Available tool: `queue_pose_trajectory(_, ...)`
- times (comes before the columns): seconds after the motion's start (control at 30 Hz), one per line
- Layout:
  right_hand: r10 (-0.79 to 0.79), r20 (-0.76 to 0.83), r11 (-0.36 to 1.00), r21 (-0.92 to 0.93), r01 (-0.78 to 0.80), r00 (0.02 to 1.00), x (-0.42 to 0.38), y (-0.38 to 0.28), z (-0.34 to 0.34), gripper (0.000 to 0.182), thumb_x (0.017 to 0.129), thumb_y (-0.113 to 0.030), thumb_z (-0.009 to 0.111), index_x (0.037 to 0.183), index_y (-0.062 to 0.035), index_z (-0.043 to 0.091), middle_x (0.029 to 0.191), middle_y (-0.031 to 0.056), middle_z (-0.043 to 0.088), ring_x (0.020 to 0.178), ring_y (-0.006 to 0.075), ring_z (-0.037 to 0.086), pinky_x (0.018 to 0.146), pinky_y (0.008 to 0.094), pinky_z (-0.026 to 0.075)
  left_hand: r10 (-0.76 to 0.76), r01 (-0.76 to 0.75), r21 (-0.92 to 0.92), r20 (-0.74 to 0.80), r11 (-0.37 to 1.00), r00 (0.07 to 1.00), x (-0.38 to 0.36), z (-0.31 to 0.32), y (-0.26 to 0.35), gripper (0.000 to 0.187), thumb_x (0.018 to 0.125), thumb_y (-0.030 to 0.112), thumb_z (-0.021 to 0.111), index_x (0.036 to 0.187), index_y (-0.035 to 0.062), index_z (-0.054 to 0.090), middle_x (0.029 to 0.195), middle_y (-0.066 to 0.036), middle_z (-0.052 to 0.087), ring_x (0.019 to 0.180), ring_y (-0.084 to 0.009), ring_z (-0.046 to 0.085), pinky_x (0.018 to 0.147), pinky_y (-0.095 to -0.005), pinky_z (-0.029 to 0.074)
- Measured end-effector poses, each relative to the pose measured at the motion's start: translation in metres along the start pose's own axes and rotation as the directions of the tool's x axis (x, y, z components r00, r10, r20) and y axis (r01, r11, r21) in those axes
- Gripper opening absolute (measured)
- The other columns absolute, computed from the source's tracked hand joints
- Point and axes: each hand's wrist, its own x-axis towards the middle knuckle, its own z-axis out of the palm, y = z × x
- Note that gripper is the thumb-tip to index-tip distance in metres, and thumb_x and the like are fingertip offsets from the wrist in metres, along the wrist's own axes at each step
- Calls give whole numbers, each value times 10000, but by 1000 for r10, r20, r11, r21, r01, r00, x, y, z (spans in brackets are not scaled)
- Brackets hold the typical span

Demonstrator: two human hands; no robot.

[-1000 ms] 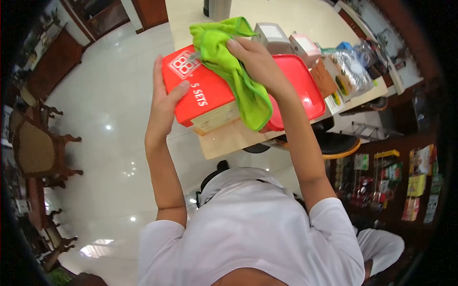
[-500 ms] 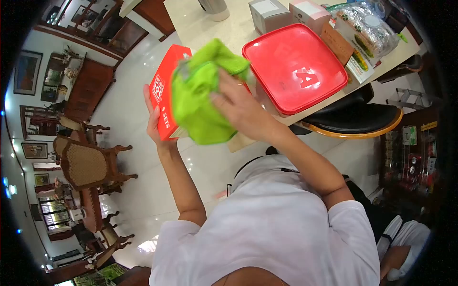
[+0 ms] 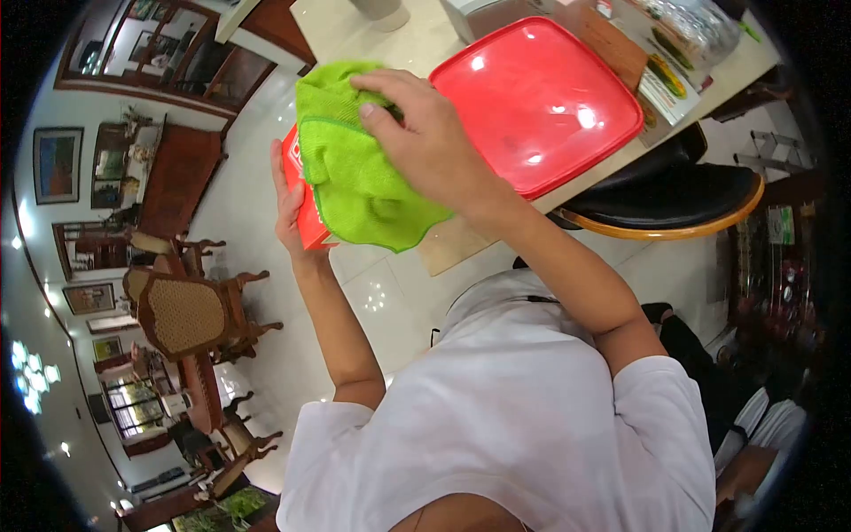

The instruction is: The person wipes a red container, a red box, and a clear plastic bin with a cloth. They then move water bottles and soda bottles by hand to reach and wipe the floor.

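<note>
- In front of you stands a pale table (image 3: 425, 40), its top light and glossy, with the near edge running slantwise from the lower left up to the right.
- A big red lid (image 3: 532, 97) lies flat on the table near that edge, square with rounded corners, and catches the light.
- Behind the lid you see a brown card (image 3: 603, 40) touching its far side.
- At the far right end lie printed packets (image 3: 674, 80) and a clear wrapped bundle (image 3: 700, 27), close together.
- At the top a grey box (image 3: 470, 11) and the base of a round container (image 3: 381, 11) stand on the table, both cut off by the frame.
</note>
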Motion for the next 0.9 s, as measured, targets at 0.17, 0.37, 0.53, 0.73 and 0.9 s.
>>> queue_pose_trajectory(0.17, -137, -26, 971, -203, 129, 990, -46, -16, -12, 235, 870, -93, 511, 1080, 8, 479, 1049, 176, 533, 970, 315, 546, 825, 402, 439, -21, 23, -41, 47, 999, 999, 9, 3, -7, 737, 788, 122, 461, 1443, 94, 123, 1421, -205, 268, 1256, -377, 374, 1037, -484, 338)
queue_pose_trajectory(0.37, 206, -111, 937, 308, -164, 972, -66, -16, -42, 253, 915, -130, 479, 1127, 0, 433, 1050, 178, 509, 965, 316, 537, 849, 375, 420, -88, 85, 49, 71, 995, 994, 14, 10, -4, 786, 759, 117, 496, 1449, 80, 123, 1427, -201, 265, 1276, -346, 363, 1051, -470, 322)
queue_pose_trajectory(0.53, 42, -79, 993, 109, -33, 996, -51, -13, -48, 350, 940, -208, 475, 1201, 10, 394, 1153, 206, 467, 1108, 310, 470, 959, 391, 352, -66, 69, -25, 90, 997, 994, 7, -6, -5, 786, 778, 146, 483, 1454, 91, 85, 1463, -193, 199, 1319, -361, 284, 1087, -489, 242)
queue_pose_trajectory(0.73, -24, 112, 970, -237, 50, 993, -51, 38, 22, 614, 867, -348, 492, 1312, 26, 294, 1379, 275, 265, 1334, 421, 180, 1089, 489, 176, -57, 59, -173, 16, 983, 998, -3, -44, -14, 708, 828, 196, 378, 1461, 129, 69, 1490, -152, 156, 1324, -372, 266, 1081, -524, 226)
queue_pose_trajectory(0.9, -28, -80, 996, 82, 35, 996, -58, 64, 14, 496, 849, -204, 582, 1259, 2, 393, 1245, 194, 443, 1224, 333, 393, 1015, 398, 336, 0, 2, -109, 23, 994, 1000, -8, -35, -9, 670, 840, 164, 370, 1457, 111, 115, 1476, -139, 214, 1318, -341, 294, 1070, -484, 268)
